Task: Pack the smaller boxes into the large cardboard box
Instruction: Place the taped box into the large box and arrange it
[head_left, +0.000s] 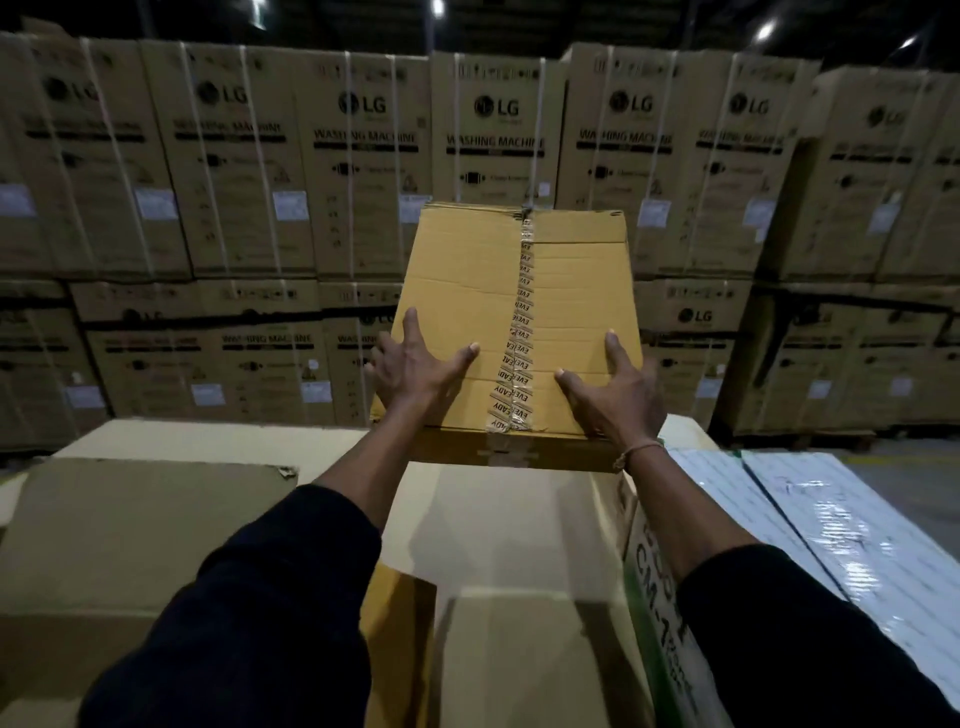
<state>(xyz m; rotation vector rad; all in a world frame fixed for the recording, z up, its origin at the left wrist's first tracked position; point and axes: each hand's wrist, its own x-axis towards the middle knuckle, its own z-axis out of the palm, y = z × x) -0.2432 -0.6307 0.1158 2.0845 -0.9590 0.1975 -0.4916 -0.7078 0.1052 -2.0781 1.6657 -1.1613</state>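
A small yellow-brown box (519, 322), sealed down its middle with printed tape, is held up in the air and tilted away from me. My left hand (415, 371) grips its near left edge, thumb spread over the top face. At the near right edge my right hand (613, 392) grips the same way. Below it lies the large cardboard box (647, 566), open, with green print on its right wall and a flap (140, 530) folded out to the left. Inside it I see a pale carton surface (519, 525) and another yellow box (400, 623), partly hidden by my sleeves.
A wall of stacked LG washing machine cartons (363, 156) fills the background on pallets. A white plastic-wrapped bundle (831, 530) lies close on the right of the large box. Bare floor shows at the far right (914, 483).
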